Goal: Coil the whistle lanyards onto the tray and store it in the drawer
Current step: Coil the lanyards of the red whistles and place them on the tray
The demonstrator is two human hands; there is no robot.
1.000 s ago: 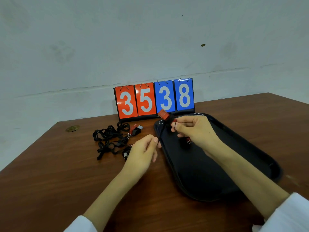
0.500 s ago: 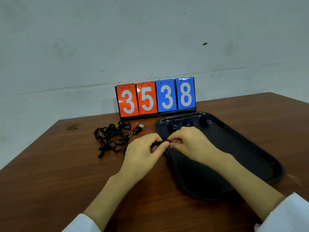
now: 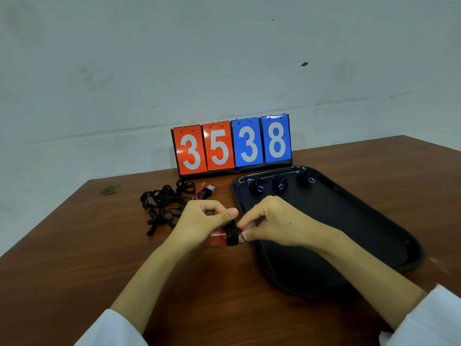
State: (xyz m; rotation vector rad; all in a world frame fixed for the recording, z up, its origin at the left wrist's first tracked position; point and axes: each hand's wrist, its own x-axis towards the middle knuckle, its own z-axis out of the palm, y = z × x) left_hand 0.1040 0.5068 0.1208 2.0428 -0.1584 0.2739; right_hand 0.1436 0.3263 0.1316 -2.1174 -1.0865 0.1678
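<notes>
We hold a red whistle (image 3: 217,238) over the table (image 3: 74,258), just left of the tray (image 3: 349,221). Our left hand (image 3: 199,221) pinches it between thumb and curled fingers, and our right hand (image 3: 272,221) pinches the black lanyard (image 3: 232,233) wound round it. Three coiled whistles (image 3: 280,183) lie in a row along the tray's far edge, and far left a tangle (image 3: 164,203) of loose lanyards lies beside a second whistle (image 3: 205,192), near the scoreboard (image 3: 232,146).

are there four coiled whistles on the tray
No, only three coiled whistles lie on the tray, along its far rim.
</notes>
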